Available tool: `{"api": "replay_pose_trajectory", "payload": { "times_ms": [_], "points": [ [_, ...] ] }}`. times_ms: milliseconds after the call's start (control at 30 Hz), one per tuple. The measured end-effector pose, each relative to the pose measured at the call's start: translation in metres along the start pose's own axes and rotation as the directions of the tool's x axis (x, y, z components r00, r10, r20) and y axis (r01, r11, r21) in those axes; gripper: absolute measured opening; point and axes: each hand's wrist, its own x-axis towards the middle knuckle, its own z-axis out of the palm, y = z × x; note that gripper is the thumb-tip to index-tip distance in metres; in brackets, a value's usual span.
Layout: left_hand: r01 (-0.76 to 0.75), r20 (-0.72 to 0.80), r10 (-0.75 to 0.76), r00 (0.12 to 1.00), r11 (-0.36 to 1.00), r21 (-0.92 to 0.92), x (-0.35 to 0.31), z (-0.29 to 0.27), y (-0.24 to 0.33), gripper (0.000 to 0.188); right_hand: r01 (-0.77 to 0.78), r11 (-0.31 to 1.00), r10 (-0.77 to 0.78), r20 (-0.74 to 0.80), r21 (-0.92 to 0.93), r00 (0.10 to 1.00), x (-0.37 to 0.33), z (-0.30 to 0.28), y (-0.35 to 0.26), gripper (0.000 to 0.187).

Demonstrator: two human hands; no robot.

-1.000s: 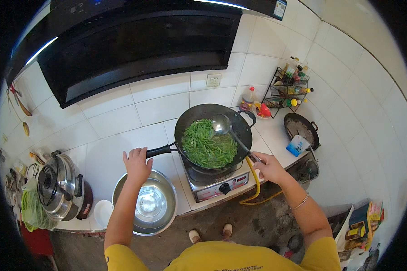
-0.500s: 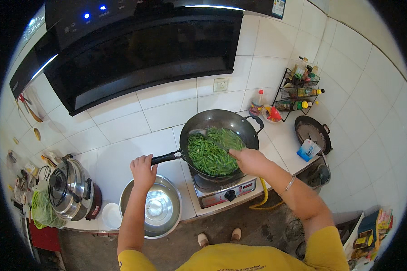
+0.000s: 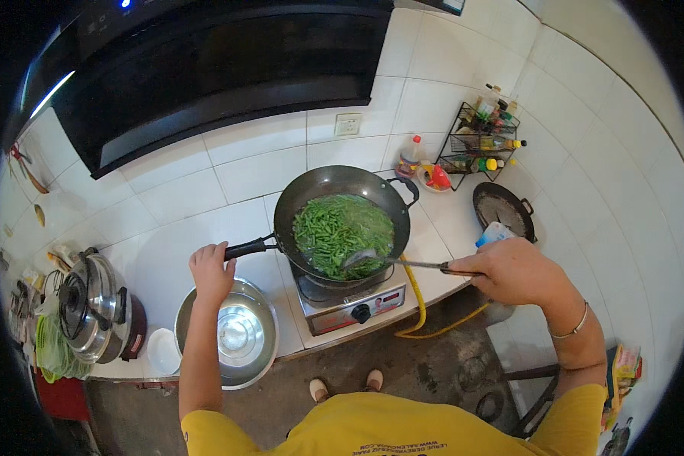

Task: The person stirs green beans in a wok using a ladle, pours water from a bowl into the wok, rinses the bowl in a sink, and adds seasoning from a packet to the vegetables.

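Observation:
A dark wok [image 3: 329, 179] sits on a single-burner gas stove [image 3: 330, 313] and holds chopped green beans [image 3: 338, 232] in some liquid. My left hand [image 3: 212, 273] is closed around the wok's black side handle [image 3: 245, 248]. In my right hand [image 3: 511, 272], closed at the right of the wok, is the handle of a metal ladle [image 3: 363, 258]. The ladle's bowl rests among the beans near the wok's front right wall.
A steel basin [image 3: 264, 346] and a white bowl [image 3: 163, 351] stand on the counter at left, beside a lidded steel pot [image 3: 99, 308]. Back right are a bottle rack [image 3: 475, 144] and a black pan [image 3: 501, 205]. A yellow hose [image 3: 418, 304] hangs off the counter edge.
My right hand has drawn back to the right from over the wok, so the ladle and its handle now show. The left hand keeps its hold. The whole view has shifted slightly.

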Motion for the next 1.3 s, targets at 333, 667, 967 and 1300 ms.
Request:
{"api": "replay_pose_trajectory", "payload": {
  "times_ms": [333,667,967,1300],
  "points": [
    [0.012,0.073,-0.011,0.997,1.0,-0.014,0.007,-0.001,0.002,0.043,-0.227,0.974,0.227,-0.124,0.013,0.966,0.062,0.11,-0.004,0.042],
    [-0.02,0.002,0.02,1.0,1.0,-0.01,0.005,0.003,0.003,0.043,-0.266,0.268,0.424,0.134,0.926,0.896,0.09,0.167,0.012,0.038],
    [0.001,-0.018,-0.001,1.0,1.0,-0.023,0.0,-0.001,0.002,0.042,-0.222,0.536,0.342,0.031,0.814,0.939,0.071,0.117,0.018,0.039],
    [-0.008,-0.041,0.006,0.999,1.0,-0.029,0.002,0.0,0.007,0.042,-0.036,0.627,0.24,-0.15,0.778,0.959,0.161,0.171,0.007,0.041]
  ]
}}
